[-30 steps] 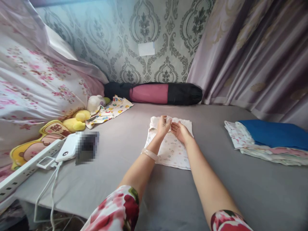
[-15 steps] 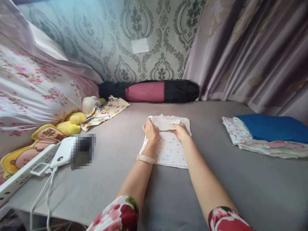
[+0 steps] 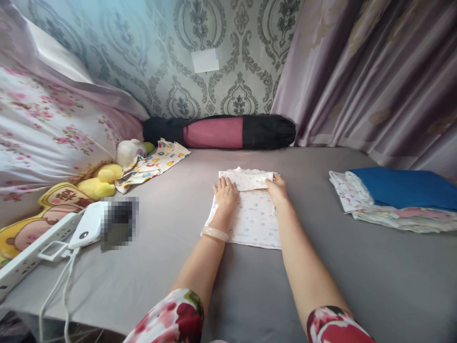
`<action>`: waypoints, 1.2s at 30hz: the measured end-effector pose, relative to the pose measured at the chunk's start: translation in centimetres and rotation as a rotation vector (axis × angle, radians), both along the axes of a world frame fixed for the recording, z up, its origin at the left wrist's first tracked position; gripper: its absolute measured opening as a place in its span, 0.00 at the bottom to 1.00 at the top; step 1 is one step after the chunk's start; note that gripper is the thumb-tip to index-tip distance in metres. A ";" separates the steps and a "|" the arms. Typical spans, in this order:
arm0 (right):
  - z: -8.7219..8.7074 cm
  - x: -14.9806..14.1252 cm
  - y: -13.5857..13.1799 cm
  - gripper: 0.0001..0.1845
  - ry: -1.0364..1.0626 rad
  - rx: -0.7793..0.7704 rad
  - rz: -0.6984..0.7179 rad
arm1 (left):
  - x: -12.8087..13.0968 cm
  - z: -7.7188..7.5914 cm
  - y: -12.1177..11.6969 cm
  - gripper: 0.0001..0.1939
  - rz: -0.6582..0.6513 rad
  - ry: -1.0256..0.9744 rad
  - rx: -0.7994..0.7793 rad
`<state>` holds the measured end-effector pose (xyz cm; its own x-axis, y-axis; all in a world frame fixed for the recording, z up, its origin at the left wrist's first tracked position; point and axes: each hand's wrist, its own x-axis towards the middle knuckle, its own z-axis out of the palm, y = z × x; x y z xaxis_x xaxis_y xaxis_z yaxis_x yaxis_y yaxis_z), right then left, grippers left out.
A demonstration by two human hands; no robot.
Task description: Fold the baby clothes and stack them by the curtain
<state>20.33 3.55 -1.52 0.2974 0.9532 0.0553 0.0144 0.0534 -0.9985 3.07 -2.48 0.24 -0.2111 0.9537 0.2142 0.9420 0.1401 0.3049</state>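
Observation:
A small white garment (image 3: pixel 255 221) with a fine pastel print lies on the grey bed sheet in front of me. Its far part is folded over toward me as a band. My left hand (image 3: pixel 226 195) rests flat on the left end of this band, fingers stretched out. At the band's right end, my right hand (image 3: pixel 277 189) pinches the fabric between thumb and fingers. Whether the garment is a shirt or another piece of clothing I cannot tell.
A folded clothes stack with blue fabric (image 3: pixel 403 188) on top lies right. A black and pink roll bag (image 3: pixel 214 132) lies along the wall. At left are a patterned cloth (image 3: pixel 162 164), plush toys (image 3: pixel 102 181), a power strip (image 3: pixel 32 255) and a white charger (image 3: pixel 89 226) with cables.
My left hand has gone from gripping the folded band's left end to lying flat on it. My right hand has shifted slightly right and up, to the band's right end. The band lies flatter.

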 end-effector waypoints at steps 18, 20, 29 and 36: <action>2.9 -4.4 -4.2 0.28 -0.991 0.121 0.396 | 1.9 1.3 2.3 0.28 -0.414 0.179 -0.108; 2.7 -4.6 -4.3 0.29 -1.036 0.084 0.404 | 1.5 1.0 2.5 0.28 -0.422 0.202 -0.152; 2.0 -3.4 -4.3 0.29 -1.297 -0.060 0.237 | -2.1 0.0 3.7 0.31 -0.308 0.192 -0.048; 1.9 -2.1 -4.4 0.29 -1.215 -0.169 -0.014 | -4.7 0.4 4.7 0.32 -0.315 0.111 -0.151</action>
<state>18.20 -0.81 0.38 0.1491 0.9723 0.1799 0.9403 -0.0831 -0.3299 -1.59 2.18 0.68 0.1150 0.9908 0.0711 0.9723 -0.1269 0.1964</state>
